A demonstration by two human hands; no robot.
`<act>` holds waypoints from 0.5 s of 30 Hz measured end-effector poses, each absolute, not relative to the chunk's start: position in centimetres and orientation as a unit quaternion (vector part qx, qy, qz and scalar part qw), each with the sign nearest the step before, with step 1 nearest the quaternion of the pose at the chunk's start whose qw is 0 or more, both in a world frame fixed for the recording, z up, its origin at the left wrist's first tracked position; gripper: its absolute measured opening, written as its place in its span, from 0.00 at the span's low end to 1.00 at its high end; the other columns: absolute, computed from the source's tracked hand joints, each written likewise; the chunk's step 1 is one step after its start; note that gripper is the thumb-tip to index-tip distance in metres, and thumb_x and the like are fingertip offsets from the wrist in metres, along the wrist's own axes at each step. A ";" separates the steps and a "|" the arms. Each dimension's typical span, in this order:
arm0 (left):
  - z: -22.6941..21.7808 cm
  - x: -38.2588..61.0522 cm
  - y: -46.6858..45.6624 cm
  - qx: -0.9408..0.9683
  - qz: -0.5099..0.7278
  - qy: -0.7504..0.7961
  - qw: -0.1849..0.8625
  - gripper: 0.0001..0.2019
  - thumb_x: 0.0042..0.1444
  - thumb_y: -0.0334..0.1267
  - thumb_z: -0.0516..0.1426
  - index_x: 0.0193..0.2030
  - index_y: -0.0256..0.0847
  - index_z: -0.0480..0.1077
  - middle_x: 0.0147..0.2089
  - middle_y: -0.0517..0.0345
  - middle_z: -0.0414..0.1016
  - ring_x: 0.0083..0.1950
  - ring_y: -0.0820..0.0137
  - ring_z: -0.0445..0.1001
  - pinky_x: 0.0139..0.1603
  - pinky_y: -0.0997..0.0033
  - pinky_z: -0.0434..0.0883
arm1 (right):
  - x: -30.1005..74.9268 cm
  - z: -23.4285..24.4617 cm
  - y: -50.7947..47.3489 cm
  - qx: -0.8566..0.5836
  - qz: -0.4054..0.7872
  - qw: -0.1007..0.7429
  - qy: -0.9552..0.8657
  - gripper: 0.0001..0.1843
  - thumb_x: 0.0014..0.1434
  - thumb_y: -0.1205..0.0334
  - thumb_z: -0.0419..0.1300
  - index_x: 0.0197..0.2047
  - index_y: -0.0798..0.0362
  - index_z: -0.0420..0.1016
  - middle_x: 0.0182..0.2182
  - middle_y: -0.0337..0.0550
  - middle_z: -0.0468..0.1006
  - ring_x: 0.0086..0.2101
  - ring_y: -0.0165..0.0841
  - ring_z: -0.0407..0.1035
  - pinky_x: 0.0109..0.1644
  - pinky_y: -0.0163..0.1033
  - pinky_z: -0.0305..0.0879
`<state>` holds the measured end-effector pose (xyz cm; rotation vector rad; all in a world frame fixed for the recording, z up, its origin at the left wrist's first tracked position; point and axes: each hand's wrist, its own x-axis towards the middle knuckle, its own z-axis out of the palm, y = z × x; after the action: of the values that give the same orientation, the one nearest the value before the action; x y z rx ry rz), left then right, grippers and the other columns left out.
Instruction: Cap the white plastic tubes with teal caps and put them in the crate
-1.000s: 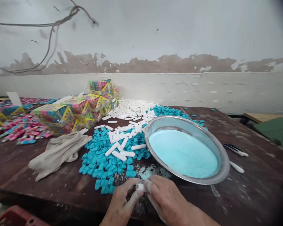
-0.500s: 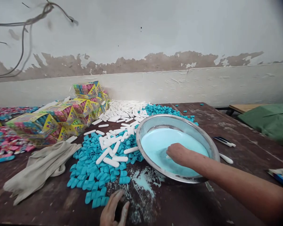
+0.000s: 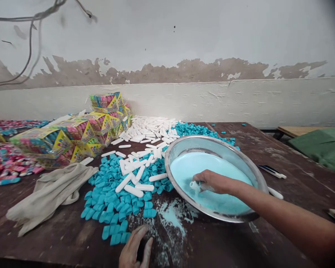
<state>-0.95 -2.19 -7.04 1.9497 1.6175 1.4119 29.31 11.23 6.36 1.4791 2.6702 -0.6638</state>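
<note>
In the head view, a metal bowl [image 3: 214, 139] holds pale blue powder [image 3: 229, 171]. My right hand [image 3: 210, 181] is inside the bowl, closed around a white plastic tube [image 3: 195, 185] with its open end facing left and powder at its mouth. My left hand [image 3: 136, 247] rests at the table's front edge, thumb and fingers apart, with nothing seen between them. Just beyond it lie teal plastic caps [image 3: 114, 197], with several white tubes [image 3: 134, 190] on top of them. Spilled powder [image 3: 173, 219] streaks the table between my left hand and the bowl.
A beige cloth [image 3: 53, 193] lies at left, before stacked yellow display boxes [image 3: 80, 132] and a pile of pink and blue tubes [image 3: 11, 160]. White tubes [image 3: 147, 128] heap at the back. A dark-and-white cutter-like tool [image 3: 272, 171] lies right of the bowl.
My right hand has lifted slightly out of the powder, turning so that the tube's open mouth now shows. The view has shifted a little; my left hand stays put.
</note>
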 end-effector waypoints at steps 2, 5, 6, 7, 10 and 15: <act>-7.0 -1.1 -2.2 0.676 0.483 0.543 0.120 0.11 0.58 0.43 0.53 0.45 0.43 0.70 0.43 0.51 0.73 0.44 0.64 0.74 0.41 0.72 0.72 | 29.8 6.4 10.9 0.492 -0.164 0.038 0.854 0.10 0.45 0.77 0.54 0.30 0.57 0.73 0.29 0.47 0.77 0.34 0.41 0.71 0.37 0.40 0.62; -7.2 -1.2 -2.2 0.684 0.491 0.526 0.118 0.11 0.57 0.42 0.54 0.45 0.43 0.70 0.43 0.51 0.74 0.43 0.65 0.73 0.42 0.71 0.71 | 29.2 5.7 10.7 0.520 -0.114 0.080 0.843 0.11 0.44 0.81 0.51 0.22 0.59 0.71 0.24 0.54 0.75 0.31 0.46 0.72 0.36 0.45 0.61; -7.3 -1.2 -2.1 0.684 0.493 0.525 0.117 0.11 0.57 0.41 0.54 0.45 0.43 0.70 0.43 0.51 0.73 0.43 0.65 0.73 0.42 0.71 0.71 | 28.7 5.3 10.7 0.524 -0.107 0.089 0.840 0.12 0.43 0.82 0.50 0.20 0.59 0.70 0.23 0.54 0.75 0.30 0.46 0.72 0.35 0.45 0.61; -7.3 -1.2 -2.1 0.683 0.493 0.526 0.118 0.11 0.57 0.41 0.54 0.45 0.43 0.70 0.43 0.51 0.73 0.43 0.65 0.73 0.41 0.72 0.71 | 28.0 5.0 10.6 0.525 -0.104 0.093 0.839 0.13 0.43 0.82 0.50 0.18 0.59 0.69 0.22 0.55 0.75 0.30 0.46 0.72 0.35 0.44 0.61; -7.3 -1.1 -2.2 0.679 0.489 0.534 0.121 0.11 0.57 0.42 0.54 0.45 0.44 0.70 0.43 0.52 0.73 0.42 0.65 0.74 0.39 0.73 0.71 | 26.2 4.6 10.8 0.513 -0.115 0.080 0.847 0.13 0.43 0.81 0.51 0.20 0.58 0.71 0.25 0.52 0.76 0.31 0.42 0.72 0.35 0.40 0.61; -6.9 -1.1 -2.3 0.674 0.487 0.543 0.118 0.11 0.57 0.43 0.54 0.44 0.43 0.71 0.43 0.51 0.74 0.42 0.65 0.74 0.39 0.73 0.72 | 26.0 5.4 11.5 0.485 -0.182 0.032 0.855 0.09 0.48 0.73 0.55 0.32 0.55 0.73 0.27 0.37 0.77 0.28 0.31 0.70 0.29 0.29 0.60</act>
<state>-1.08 -2.26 -6.93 1.9713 1.5881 1.4264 26.04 11.46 5.40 1.4921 2.6315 -0.5604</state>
